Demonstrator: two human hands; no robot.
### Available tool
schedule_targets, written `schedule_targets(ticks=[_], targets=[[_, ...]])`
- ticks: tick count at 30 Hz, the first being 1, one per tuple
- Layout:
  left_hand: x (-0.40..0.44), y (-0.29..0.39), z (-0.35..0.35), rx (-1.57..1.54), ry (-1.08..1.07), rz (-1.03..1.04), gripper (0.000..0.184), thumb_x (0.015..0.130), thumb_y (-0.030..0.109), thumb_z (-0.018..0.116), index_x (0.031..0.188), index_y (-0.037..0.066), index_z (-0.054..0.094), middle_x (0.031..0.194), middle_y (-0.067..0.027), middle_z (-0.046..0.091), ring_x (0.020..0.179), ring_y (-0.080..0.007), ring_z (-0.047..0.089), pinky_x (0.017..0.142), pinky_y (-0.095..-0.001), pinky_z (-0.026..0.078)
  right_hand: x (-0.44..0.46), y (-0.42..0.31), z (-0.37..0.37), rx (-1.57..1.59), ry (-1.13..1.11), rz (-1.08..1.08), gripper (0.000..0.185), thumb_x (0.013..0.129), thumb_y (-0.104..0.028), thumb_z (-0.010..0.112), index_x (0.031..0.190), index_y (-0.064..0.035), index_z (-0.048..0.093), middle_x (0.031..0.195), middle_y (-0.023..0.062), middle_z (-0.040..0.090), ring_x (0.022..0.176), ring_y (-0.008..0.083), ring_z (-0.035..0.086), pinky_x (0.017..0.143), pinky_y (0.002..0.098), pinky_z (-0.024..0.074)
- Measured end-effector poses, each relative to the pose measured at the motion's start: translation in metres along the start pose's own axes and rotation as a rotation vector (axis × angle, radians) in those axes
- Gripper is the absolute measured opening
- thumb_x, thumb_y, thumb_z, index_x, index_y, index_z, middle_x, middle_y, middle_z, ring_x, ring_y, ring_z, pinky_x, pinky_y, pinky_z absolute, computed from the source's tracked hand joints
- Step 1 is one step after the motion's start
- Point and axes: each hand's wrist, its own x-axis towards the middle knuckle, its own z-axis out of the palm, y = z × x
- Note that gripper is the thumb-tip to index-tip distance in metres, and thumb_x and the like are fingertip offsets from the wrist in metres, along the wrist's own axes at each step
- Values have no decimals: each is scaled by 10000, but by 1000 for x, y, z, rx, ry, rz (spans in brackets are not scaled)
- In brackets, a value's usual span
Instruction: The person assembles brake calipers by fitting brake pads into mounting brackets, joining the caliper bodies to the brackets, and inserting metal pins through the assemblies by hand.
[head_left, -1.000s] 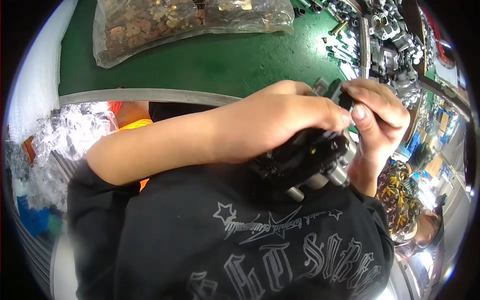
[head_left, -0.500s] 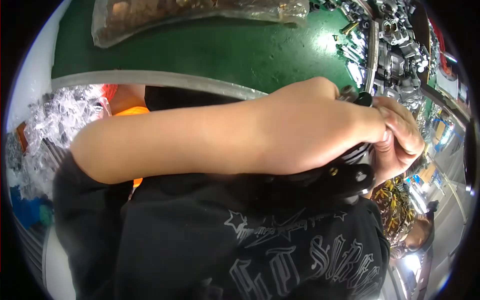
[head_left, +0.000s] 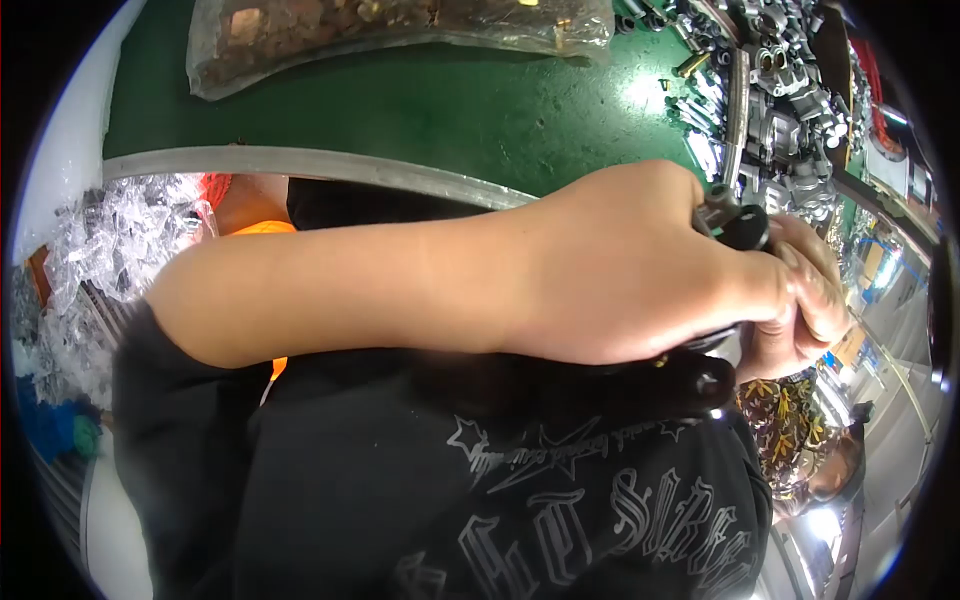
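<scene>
My left hand [head_left: 640, 265] reaches across from the left with its back to the camera, its fingers curled round a black metal assembly [head_left: 690, 380]. A rounded black end [head_left: 745, 228] shows above the knuckles, and a lobed lower part with a hole shows below the hand, close to the black shirt. My right hand [head_left: 812, 295] is closed at the assembly's right side, its fingers and thumb bent against the fingertips of my left hand. Most of the assembly, and where the fingertips meet, is hidden behind my left hand.
A clear bag of small coppery parts [head_left: 400, 25] lies on the green table [head_left: 400, 110]. Bolts [head_left: 700, 105] and grey metal castings [head_left: 790, 130] are at the upper right. Crumpled clear plastic [head_left: 130, 250] is at left. Another person [head_left: 790, 430] is at lower right.
Both hands have moved right and slightly down with the assembly. My left hand has turned back-up over it, covering the metal cylinders seen earlier. The bag and table edge have shifted up in view.
</scene>
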Motion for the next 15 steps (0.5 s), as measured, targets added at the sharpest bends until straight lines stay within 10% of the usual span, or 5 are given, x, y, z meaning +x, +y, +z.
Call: schedule_targets(ticks=[9, 15], targets=[[-8, 2, -2, -56, 42, -84, 249, 810, 268, 541, 752, 28, 510, 631, 12, 462, 573, -50, 410, 513, -224, 331, 5, -9, -2, 53, -112, 44, 228, 702, -23, 643, 913, 61, 623, 850, 223, 607, 702, 237, 610, 587, 264, 481], [-16, 6, -3, -154, 47, -11, 233, 742, 225, 587, 803, 33, 471, 686, 18, 462, 624, -51, 409, 537, -231, 334, 14, -19, 3, 109, -171, 32, 368, 796, -245, 571, 971, 79, 570, 897, 215, 582, 758, 279, 587, 638, 326, 468]])
